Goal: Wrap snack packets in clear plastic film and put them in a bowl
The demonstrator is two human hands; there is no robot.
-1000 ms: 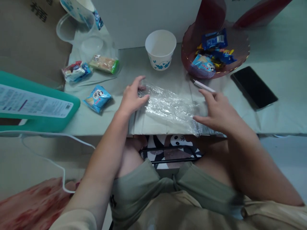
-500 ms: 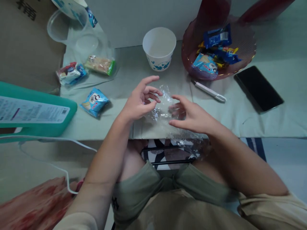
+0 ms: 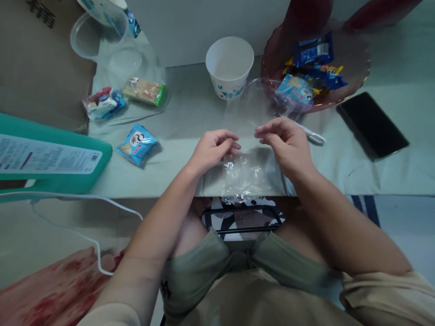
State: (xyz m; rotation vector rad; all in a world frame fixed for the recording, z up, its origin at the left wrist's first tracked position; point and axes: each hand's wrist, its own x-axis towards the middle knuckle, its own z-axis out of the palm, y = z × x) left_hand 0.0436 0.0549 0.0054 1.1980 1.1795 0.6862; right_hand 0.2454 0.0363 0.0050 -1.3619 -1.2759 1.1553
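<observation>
Centrally, the left hand (image 3: 214, 149) and right hand (image 3: 287, 142) each pinch the clear plastic wrap (image 3: 248, 170), evidently holding it taut above the table (image 3: 190, 113) at mid-frame.

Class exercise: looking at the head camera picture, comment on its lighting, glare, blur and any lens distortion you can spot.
Head view: dim, greenish light; the table edge bows, showing wide-angle distortion. White glints mark the clear plastic film pinched between the left hand and right hand. The phone screen reads flat black. Wrapper print in the red bowl is too soft to read.
</observation>
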